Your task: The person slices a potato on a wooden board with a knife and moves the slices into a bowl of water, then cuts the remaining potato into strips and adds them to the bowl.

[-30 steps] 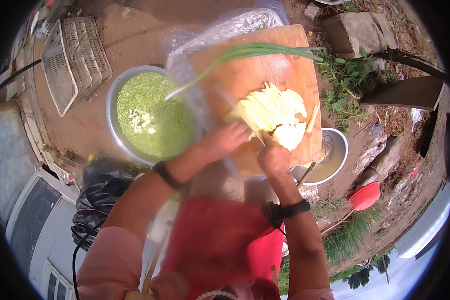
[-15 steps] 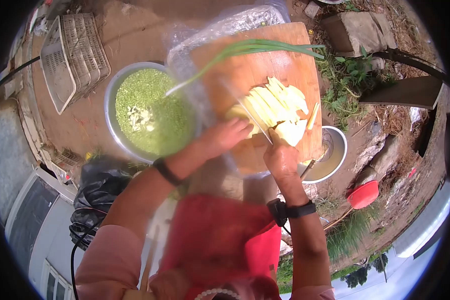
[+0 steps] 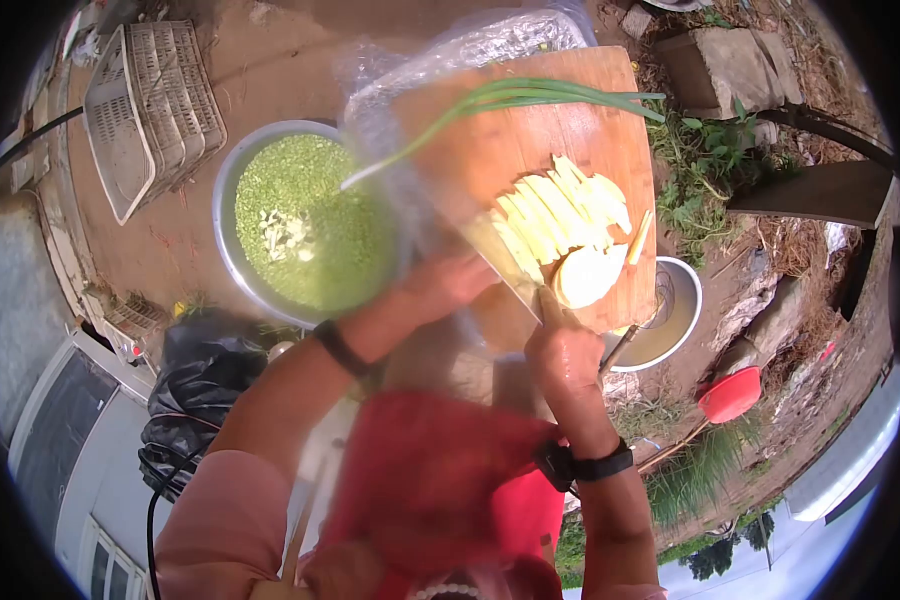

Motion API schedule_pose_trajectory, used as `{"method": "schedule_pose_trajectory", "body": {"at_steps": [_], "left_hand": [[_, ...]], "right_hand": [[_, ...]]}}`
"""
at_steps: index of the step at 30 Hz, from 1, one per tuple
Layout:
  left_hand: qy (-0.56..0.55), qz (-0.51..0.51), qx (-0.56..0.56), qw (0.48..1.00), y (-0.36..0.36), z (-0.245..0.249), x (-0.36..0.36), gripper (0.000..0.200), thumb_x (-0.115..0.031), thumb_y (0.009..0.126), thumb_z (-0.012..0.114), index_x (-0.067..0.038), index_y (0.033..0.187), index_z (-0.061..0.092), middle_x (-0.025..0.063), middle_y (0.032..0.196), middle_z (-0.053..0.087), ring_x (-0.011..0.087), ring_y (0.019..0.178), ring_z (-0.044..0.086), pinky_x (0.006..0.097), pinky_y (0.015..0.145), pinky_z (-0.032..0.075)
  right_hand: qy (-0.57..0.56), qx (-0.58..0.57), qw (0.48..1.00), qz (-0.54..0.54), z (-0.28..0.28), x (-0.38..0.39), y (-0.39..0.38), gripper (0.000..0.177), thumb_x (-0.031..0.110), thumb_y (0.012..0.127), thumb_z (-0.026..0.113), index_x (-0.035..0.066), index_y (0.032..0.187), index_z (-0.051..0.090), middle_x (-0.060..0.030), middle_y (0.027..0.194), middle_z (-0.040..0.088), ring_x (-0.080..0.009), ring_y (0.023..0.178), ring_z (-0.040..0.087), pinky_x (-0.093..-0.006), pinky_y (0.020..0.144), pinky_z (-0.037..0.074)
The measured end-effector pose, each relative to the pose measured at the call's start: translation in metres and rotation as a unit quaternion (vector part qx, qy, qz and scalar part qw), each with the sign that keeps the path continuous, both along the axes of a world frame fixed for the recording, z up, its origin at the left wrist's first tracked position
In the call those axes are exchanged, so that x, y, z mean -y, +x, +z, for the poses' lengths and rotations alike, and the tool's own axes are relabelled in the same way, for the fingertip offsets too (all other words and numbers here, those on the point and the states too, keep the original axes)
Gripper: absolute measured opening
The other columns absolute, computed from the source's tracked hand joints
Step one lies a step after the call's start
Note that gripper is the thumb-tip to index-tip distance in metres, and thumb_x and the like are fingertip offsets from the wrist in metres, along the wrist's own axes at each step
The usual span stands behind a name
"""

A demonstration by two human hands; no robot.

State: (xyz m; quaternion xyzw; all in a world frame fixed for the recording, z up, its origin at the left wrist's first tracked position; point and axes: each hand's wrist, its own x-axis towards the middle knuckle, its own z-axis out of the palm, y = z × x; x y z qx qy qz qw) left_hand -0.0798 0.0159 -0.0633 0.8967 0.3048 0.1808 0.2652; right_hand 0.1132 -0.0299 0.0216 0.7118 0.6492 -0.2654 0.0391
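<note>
Board (image 3: pixel 500 150) shows bare wood beyond slices (image 3: pixel 570 205); right hand (image 3: pixel 567 357) near edge clasps knife (image 3: pixel 515 280), left hand (image 3: pixel 457 279), hold unclear.

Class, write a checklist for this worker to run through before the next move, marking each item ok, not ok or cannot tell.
1. Knife gripped by the right hand: ok.
2. Left hand fingertips clear of the blade: cannot tell; they are blurred and close to it.
3. Pale strips resting on the cutting board: ok.
4. Green onions wholly on the board: not ok; they overhang both sides.
5. Metal basin of chopped greens away from the blade: ok, it sits beside the board.
</note>
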Motion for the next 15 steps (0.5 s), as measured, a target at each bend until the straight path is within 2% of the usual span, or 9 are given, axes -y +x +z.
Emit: {"method": "schedule_pose_trajectory", "body": {"at_steps": [3,4,7,10,12,15], "left_hand": [[0.011,0.018,-0.003,1.000,0.004,-0.007,0.006,0.034,-0.006,0.073,0.054,-0.001,0.106,0.059,0.0103,0.107,0.058,0.0227,0.097,0.057,0.0341,0.085,0.048],[-0.006,0.012,-0.012,1.000,0.005,-0.001,0.007,0.034,-0.006,0.073,0.054,-0.001,0.106,0.059,0.0107,0.108,0.058,0.0229,0.099,0.057,0.0344,0.086,0.048],[-0.018,0.003,-0.030,0.999,0.003,0.007,-0.005,0.034,-0.006,0.074,0.054,-0.002,0.108,0.059,0.0111,0.109,0.058,0.0237,0.101,0.056,0.0343,0.088,0.047],[-0.021,0.010,0.001,1.000,0.001,0.000,-0.003,0.035,-0.006,0.075,0.055,-0.001,0.110,0.059,0.0100,0.109,0.057,0.0244,0.100,0.056,0.0328,0.086,0.047],[-0.042,0.028,0.052,0.997,0.001,-0.007,0.006,0.035,-0.005,0.075,0.055,-0.001,0.109,0.059,0.0096,0.107,0.058,0.0238,0.097,0.056,0.0323,0.084,0.047],[-0.009,0.024,0.010,1.000,0.000,-0.009,0.012,0.032,-0.005,0.074,0.055,-0.002,0.105,0.060,0.0091,0.102,0.058,0.0231,0.092,0.057,0.0320,0.080,0.048]], "right_hand": [[-0.103,0.027,0.994,0.017,-0.008,-0.004,0.000,0.034,0.014,0.078,0.055,0.012,0.111,0.063,-0.0141,0.074,0.066,-0.0319,0.061,0.064,-0.0437,0.055,0.050],[-0.162,0.049,0.985,0.022,-0.031,-0.010,0.002,0.030,0.015,0.079,0.055,0.012,0.108,0.065,-0.0151,0.075,0.066,-0.0327,0.062,0.064,-0.0439,0.056,0.051],[-0.033,0.002,0.999,0.013,-0.042,-0.005,0.005,0.029,0.015,0.081,0.054,0.011,0.107,0.065,-0.0154,0.073,0.066,-0.0329,0.062,0.064,-0.0438,0.056,0.051],[-0.026,-0.006,1.000,0.000,-0.012,0.002,0.002,0.028,0.015,0.081,0.054,0.011,0.107,0.065,-0.0155,0.074,0.066,-0.0338,0.062,0.064,-0.0442,0.056,0.051],[-0.043,0.001,0.999,-0.021,0.008,0.004,-0.004,0.027,0.015,0.080,0.054,0.012,0.105,0.065,-0.0157,0.076,0.066,-0.0350,0.063,0.063,-0.0449,0.059,0.051],[-0.156,0.026,0.987,-0.010,-0.027,-0.004,-0.009,0.025,0.015,0.080,0.055,0.013,0.102,0.066,-0.0153,0.075,0.066,-0.0354,0.064,0.063,-0.0455,0.061,0.051]]}}
